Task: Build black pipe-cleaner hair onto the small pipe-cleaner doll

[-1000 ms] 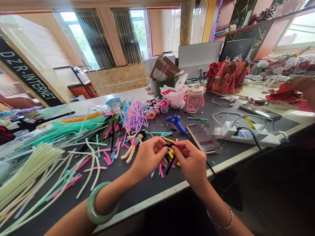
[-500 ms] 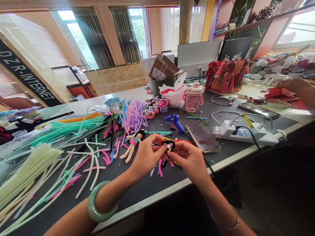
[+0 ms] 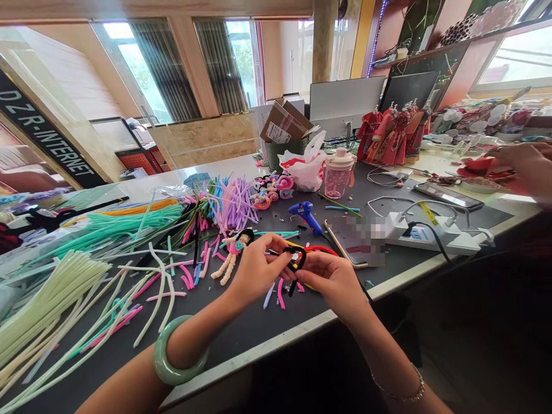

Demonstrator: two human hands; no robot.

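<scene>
In the head view, the person's left hand (image 3: 254, 267) and right hand (image 3: 334, 282) meet over the near part of the dark worktop (image 3: 241, 328). Between them is a black strip (image 3: 303, 259), bent into a small loop, one end hanging on the near side. The left fingers (image 3: 273, 239) pinch the loop's left part, and the right fingers grasp it from the right; something whitish inside the loop is too small to make out. A green bangle (image 3: 164, 356) circles the left wrist, a thin bracelet (image 3: 409, 398) the right.

Just left of the left hand lies a small doll (image 3: 237, 246) with black hair and cream legs. A blue glue gun (image 3: 307, 216) rests on the far side of the hands, and a phone (image 3: 347, 244) lies right of it, near a white power strip (image 3: 459, 242).

Farther left spread bundles of stems: pale ones (image 3: 60, 287) nearest, mint green ones (image 3: 129, 227) beyond, and purple ones (image 3: 239, 201) nearer the middle. On the far side stand a pink bottle (image 3: 338, 177), a plastic bag (image 3: 304, 171) and red-dressed figures (image 3: 390, 138). At the far right, another person's hand (image 3: 524, 164) is beside red material (image 3: 474, 167).
</scene>
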